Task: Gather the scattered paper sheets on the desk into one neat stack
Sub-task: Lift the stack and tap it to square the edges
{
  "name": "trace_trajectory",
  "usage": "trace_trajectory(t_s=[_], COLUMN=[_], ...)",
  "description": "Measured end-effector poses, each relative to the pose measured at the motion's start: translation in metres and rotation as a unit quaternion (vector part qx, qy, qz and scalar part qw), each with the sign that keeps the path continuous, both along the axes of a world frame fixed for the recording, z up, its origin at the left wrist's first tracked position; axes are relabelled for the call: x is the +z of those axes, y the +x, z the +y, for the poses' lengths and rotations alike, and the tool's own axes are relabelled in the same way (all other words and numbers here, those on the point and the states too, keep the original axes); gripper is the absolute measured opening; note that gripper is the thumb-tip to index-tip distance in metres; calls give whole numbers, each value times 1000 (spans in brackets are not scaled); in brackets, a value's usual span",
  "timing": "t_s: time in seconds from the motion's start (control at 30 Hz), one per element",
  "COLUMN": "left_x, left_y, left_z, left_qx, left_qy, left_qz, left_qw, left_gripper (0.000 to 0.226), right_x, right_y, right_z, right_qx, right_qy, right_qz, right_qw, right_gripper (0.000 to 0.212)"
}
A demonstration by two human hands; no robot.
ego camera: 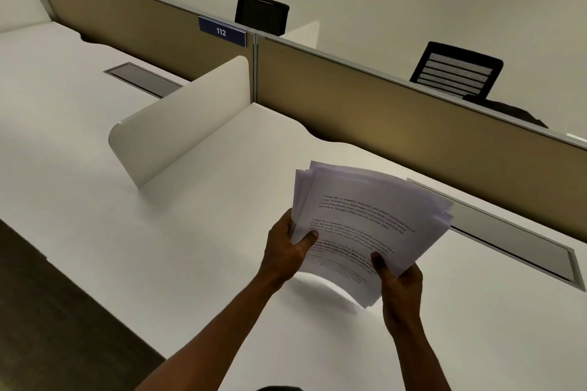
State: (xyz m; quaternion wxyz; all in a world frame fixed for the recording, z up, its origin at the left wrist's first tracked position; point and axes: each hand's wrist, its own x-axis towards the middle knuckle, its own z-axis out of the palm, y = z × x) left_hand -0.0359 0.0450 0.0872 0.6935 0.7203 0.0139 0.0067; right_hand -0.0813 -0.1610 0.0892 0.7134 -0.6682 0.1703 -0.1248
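A bundle of several white printed paper sheets is held above the white desk, its edges fanned and uneven, the top sheet showing paragraphs of text. My left hand grips the bundle's left edge with the thumb on top. My right hand grips the near right corner, thumb pressed on the top sheet. The bundle's near edge curves down toward the desk. No loose sheets show on the desk surface.
A white curved divider stands on the desk to the left. A tan partition with a "112" label runs along the back. Grey cable trays are set into the desk. Black chairs stand beyond the partition.
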Motion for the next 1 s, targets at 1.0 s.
trace_trajectory(t_s=[1.0], left_x=[-31], left_y=[-27], left_z=[-1], left_qx=[-55], left_qy=[46], left_qz=[91], left_qw=[993], left_gripper=[35], right_x=[-39], right_y=[-23], right_z=[13], right_qx=[-18], right_qy=[-112], right_qz=[72], right_qw=[991], right_gripper=[17])
